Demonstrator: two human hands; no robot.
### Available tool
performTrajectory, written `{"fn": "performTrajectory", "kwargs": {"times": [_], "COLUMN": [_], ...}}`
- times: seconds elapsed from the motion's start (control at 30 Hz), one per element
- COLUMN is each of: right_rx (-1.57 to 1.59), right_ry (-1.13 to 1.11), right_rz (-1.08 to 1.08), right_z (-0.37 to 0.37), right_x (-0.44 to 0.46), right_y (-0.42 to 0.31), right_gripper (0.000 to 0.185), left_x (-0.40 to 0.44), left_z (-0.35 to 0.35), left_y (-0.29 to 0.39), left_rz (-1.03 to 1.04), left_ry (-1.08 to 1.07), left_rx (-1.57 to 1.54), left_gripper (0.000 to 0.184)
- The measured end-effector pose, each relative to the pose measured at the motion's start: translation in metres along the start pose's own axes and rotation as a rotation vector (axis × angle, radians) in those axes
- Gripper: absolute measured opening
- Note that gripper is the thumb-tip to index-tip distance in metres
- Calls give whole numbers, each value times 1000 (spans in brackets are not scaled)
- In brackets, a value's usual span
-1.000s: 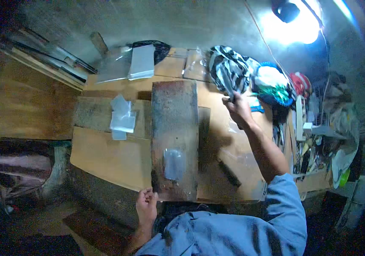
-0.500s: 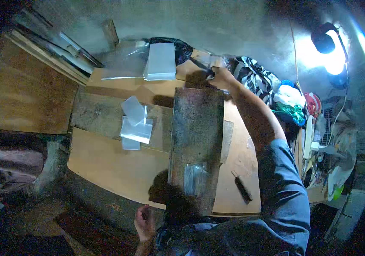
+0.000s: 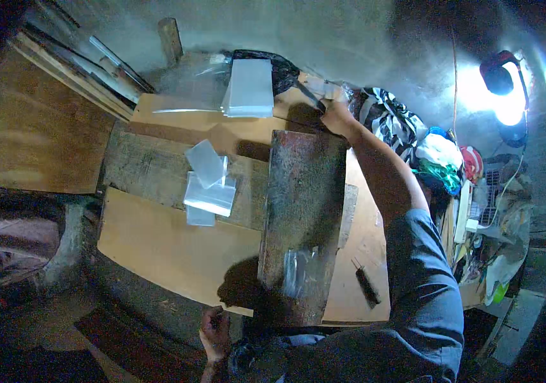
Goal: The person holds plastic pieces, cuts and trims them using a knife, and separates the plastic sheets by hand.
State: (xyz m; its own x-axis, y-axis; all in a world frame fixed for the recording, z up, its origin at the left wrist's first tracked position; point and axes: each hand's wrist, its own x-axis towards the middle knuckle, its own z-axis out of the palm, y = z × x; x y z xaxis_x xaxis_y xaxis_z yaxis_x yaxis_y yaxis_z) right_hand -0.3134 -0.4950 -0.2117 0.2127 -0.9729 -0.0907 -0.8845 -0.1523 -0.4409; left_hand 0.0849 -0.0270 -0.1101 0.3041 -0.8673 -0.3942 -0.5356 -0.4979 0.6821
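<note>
At lower centre-left, the left hand (image 3: 215,330) is loosely curled near the cardboard (image 3: 171,239); whether anything is held there cannot be told; at upper centre, a dark strip (image 3: 309,95) is gripped by the right hand (image 3: 337,115), its fingers folded.

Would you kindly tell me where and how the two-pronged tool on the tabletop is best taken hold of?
Probably by the middle of its dark handle, from above on the person's near side: the two-pronged tool lies slantwise, its thicker handle toward the person and its thin prongs pointing away.
</note>
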Motion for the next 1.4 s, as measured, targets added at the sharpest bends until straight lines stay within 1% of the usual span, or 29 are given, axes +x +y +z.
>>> {"fn": "performTrajectory", "kwargs": {"times": [0.03, 0.1, 0.13, 0.2, 0.23, 0.3, 0.37, 0.4, 0.47, 0.5, 0.53, 0.6, 0.63, 0.67, 0.73, 0.77, 0.8, 0.87, 0.9, 0.93, 1.0, 1.03, 1.1, 1.13, 1.2, 1.27, 1.3, 1.37, 1.4], "right_rx": [-135, -268, -113, 42, -77, -194, -83, -83, 20, 108, 111, 81, 121, 124, 112, 29, 36, 40, -34, -25, -55, 0, -44, -95, -116, -173, -170, -286, -282], "right_ry": [-107, -210, -76, 59, 8, -40, -63, -60, 243, 198, 199, 204, 191, 195, 183, 208, 215, 180, 165, 170, 194, 191, 251, 304, 271, 280, 282, 450, 447], "right_rz": [57, 114, 124, 135, 113, 93, 239, 243, 220, 376, 380, 454, 327, 335, 397, 379, 387, 517, 533, 540, 429, 480, 434, 381, 394, 419, 420, 332, 332], "right_z": [-1, 2, 8, 13, 14, 14, 14, 10, -4, -13, -20, -27, -22, -11, -12, -11, -9, -5, -18, -19, -20, -20, -16, -15, -15, -14, -14, -13, -13], "right_x": [4, 6, 3, 2, 2, 2, 0, -8, -32, -35, -45, -65, -70, -73, -95, -108, -113, -119, -123, -130, -138, -137, -143, -145, -146, -146, -147, -150, -148], "right_y": [-3, 0, 5, 12, 13, 20, 33, 33, 26, 19, 16, 16, 40, 61, 60, 54, 55, 57, 38, 34, 30, 31, 31, 32, 35, 36, 33, 27, 23], "right_gripper": [46, 42, 38, 35, 34, 33, 36, 36, 25, 37, 37, 41, 48, 48, 47, 42, 42, 35, 30, 30, 29, 27, 24, 20, 18, 16, 16, 16, 16], "left_x": [0, -3, -3, -2, -3, -2, 0, 2, 7, 8, 8, 11, 12, 13, 14, 14, 14, 19, 22, 24, 25, 23, 22, 22, 22, 18, 17, 14, 14], "left_z": [0, 3, 1, -3, -2, 2, 3, 5, 13, 17, 23, 37, 44, 50, 59, 65, 71, 82, 84, 86, 89, 89, 88, 84, 71, 65, 64, 61, 59], "left_y": [2, 9, 12, 18, 15, 9, 13, 18, 25, 27, 28, 28, 31, 31, 38, 45, 47, 42, 39, 34, 24, 21, 19, 21, 28, 28, 27, 7, 14], "left_rz": [3, -89, -87, -23, -22, 87, 44, -2, -3, -9, -7, 30, 87, 92, 123, 172, 180, 209, 134, 141, 103, 108, 105, 107, 58, 19, 22, 67, 64], "left_ry": [1, 6, 5, -38, -40, -6, -27, -44, -49, -49, -51, -149, -167, -173, -198, -149, -152, -84, -133, -134, -135, -137, 5, 5, -66, -69, -19, 70, 71], "left_rx": [2, -286, -284, -132, -130, -26, -28, -31, -22, -14, -10, -46, -44, -39, 158, 136, 146, 260, 225, 235, 220, 228, 182, 188, 191, 179, 203, 329, 333], "left_gripper": [27, 28, 28, 27, 27, 26, 27, 29, 30, 31, 31, 33, 36, 36, 40, 44, 44, 46, 47, 47, 45, 45, 41, 41, 40, 39, 38, 39, 39]}}
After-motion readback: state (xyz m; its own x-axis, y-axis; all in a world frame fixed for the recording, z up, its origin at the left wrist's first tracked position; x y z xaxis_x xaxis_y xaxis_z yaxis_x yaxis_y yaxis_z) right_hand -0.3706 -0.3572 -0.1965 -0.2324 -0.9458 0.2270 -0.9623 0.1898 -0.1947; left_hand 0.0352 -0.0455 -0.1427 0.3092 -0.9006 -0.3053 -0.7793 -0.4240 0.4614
